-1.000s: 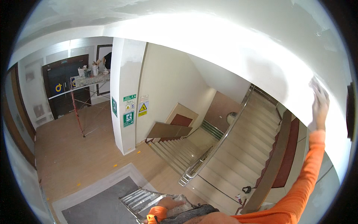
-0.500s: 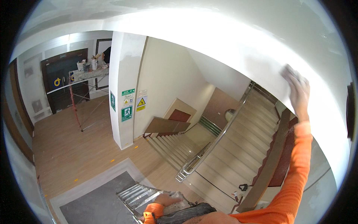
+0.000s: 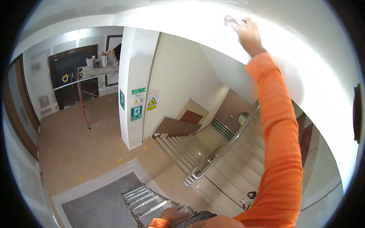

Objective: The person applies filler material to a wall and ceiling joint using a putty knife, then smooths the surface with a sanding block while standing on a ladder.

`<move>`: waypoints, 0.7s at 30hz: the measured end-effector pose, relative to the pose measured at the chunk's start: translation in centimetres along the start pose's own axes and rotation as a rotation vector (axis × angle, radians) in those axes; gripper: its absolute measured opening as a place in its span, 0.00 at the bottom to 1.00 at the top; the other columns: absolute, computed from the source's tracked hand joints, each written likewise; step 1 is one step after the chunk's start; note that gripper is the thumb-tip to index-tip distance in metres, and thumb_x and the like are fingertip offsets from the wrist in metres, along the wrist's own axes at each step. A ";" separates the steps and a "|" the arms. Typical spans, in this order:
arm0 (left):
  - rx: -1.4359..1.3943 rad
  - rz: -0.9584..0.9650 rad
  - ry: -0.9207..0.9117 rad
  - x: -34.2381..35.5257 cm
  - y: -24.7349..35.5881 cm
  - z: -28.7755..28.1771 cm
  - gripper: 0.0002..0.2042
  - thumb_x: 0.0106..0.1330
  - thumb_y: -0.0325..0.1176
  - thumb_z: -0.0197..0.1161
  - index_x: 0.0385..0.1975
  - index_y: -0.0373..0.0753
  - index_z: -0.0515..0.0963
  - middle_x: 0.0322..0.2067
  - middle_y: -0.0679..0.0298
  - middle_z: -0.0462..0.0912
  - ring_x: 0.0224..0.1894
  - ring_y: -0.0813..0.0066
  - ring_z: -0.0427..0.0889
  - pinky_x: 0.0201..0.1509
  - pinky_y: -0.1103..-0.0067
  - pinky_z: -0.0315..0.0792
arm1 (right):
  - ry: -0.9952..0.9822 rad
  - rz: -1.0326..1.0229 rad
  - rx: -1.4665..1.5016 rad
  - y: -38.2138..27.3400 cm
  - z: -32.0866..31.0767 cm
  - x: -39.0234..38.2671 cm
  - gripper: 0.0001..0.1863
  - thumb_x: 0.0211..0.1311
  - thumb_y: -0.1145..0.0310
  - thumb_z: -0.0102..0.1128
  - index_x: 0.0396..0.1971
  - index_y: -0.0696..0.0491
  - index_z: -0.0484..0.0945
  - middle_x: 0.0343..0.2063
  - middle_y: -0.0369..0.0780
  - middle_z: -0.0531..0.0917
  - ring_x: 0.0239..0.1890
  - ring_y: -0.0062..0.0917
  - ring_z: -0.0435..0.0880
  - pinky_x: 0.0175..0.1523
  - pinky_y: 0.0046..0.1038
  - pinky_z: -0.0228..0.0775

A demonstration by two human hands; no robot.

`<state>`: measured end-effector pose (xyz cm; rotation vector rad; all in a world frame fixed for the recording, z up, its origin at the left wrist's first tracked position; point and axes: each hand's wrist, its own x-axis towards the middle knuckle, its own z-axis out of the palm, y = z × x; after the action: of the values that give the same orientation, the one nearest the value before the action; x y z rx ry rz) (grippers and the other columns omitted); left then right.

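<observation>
Up high, my right hand (image 3: pixel 249 36) presses a small greyish, dusty pad (image 3: pixel 230 21) against the brightly lit white wall band (image 3: pixel 182 26). Its fingers are closed round the pad; whether it is sandpaper or a sponge I cannot tell. The orange-sleeved right arm stretches up across the view. Low down, my left hand (image 3: pixel 175 214) is closed at the top of a metal stepladder (image 3: pixel 146 201), with its fingertips partly hidden. A dark bundle (image 3: pixel 199 217) lies beside that hand, close to my body.
Below on the right, stairs with a metal handrail (image 3: pixel 224 152) go down. A white pillar (image 3: pixel 133 95) with safety signs stands left of them. Further back is a scaffold (image 3: pixel 99 72) carrying buckets, with a person partly behind it. A grey mat (image 3: pixel 102 201) lies under the ladder.
My right hand has swept up and to the left along the white wall with the pad. My left hand stays at the ladder top, and the view has shifted slightly.
</observation>
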<state>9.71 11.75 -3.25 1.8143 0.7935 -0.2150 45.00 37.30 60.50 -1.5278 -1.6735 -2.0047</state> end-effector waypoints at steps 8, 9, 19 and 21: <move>0.124 -0.040 -0.030 0.2 0.7 0.2 0.53 0.45 0.82 0.58 0.48 0.29 0.83 0.47 0.37 0.84 0.53 0.44 0.84 0.60 0.63 0.75 | 0.063 -0.064 -0.113 0.8 0.2 0.5 0.25 0.54 0.84 0.57 0.45 0.37 0.87 0.38 0.34 0.85 0.51 0.35 0.77 0.54 0.40 0.67; 0.128 -0.027 0.008 1.0 -0.2 0.7 0.53 0.45 0.82 0.58 0.48 0.29 0.84 0.46 0.38 0.85 0.53 0.44 0.84 0.59 0.63 0.76 | 0.030 -0.042 -0.175 0.0 0.5 1.4 0.26 0.53 0.84 0.57 0.45 0.36 0.87 0.38 0.34 0.85 0.51 0.35 0.77 0.54 0.39 0.67; 0.046 -0.062 -0.042 0.3 -0.2 0.3 0.55 0.43 0.84 0.57 0.49 0.30 0.84 0.48 0.40 0.85 0.53 0.46 0.84 0.60 0.64 0.75 | -0.035 -0.121 -0.074 1.7 -1.4 0.3 0.20 0.64 0.77 0.56 0.51 0.40 0.85 0.51 0.34 0.84 0.57 0.35 0.74 0.60 0.39 0.64; 0.054 -0.036 -0.045 1.1 -0.5 0.6 0.55 0.43 0.84 0.58 0.51 0.31 0.83 0.49 0.40 0.84 0.54 0.46 0.84 0.60 0.64 0.75 | -0.041 -0.101 -0.119 0.6 0.5 2.5 0.19 0.65 0.76 0.57 0.52 0.40 0.85 0.51 0.34 0.83 0.57 0.35 0.74 0.61 0.40 0.63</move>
<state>10.39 11.76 -4.45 1.8404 0.7956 -0.3024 44.50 38.69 62.70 -1.5616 -1.7076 -2.1740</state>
